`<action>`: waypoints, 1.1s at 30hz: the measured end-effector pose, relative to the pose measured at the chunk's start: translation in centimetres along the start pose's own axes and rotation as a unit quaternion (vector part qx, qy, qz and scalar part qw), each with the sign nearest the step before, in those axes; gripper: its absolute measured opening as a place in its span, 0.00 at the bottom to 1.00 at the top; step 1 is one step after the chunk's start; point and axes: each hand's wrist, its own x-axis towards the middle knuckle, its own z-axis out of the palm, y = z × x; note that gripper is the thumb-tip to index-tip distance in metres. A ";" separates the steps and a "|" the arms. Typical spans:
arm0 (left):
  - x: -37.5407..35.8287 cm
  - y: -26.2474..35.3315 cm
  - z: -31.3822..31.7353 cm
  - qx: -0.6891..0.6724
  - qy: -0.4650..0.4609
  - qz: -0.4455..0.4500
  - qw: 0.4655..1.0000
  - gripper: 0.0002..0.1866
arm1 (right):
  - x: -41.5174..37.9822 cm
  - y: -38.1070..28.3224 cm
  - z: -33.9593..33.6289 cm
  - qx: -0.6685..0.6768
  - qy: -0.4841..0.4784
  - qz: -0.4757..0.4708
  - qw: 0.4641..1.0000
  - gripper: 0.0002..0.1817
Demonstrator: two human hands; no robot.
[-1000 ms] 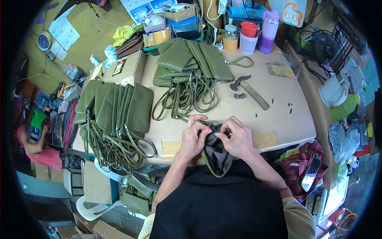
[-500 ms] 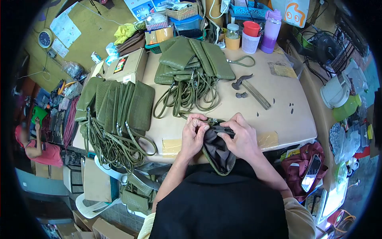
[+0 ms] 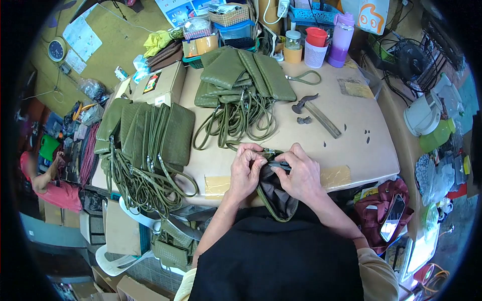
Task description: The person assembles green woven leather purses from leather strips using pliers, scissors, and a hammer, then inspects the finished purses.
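Note:
A small green bag with a dark lining hangs mouth-open at the table's front edge, held between my two hands. My left hand pinches the left side of its rim, thumb against the lining. With thumb and fingers, my right hand grips the rim's right side. A strip of dark edge, perhaps a zipper, shows between the hands. Beyond my fingers lies a green strap. Stacks of green quilted bags with cord straps lie farther off: one pile at left, another pile at the back.
On the table's right side lie a hammer, a small dark metal lump and a looped strap. Cups and a purple bottle line the back. A maroon bag with a phone sits lower right. Another person is at far left.
My right hand has shifted slightly along the rim, and its fingers are drawn closer together. The left hand stays nearly in place. At far left, the other person's arm has moved.

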 end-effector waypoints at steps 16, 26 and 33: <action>-4.1 -2.0 -4.0 0.249 0.149 -0.036 0.956 0.04 | 1.0 9.3 1.4 -0.223 0.149 0.035 0.963 0.22; -4.1 -1.3 1.0 -0.111 -0.003 -0.198 0.974 0.20 | 0.1 7.9 2.2 0.242 0.032 0.094 0.965 0.18; -1.5 -2.3 1.0 -0.296 -0.084 -0.320 0.896 0.17 | 0.4 5.4 0.9 0.105 0.127 -0.075 0.984 0.15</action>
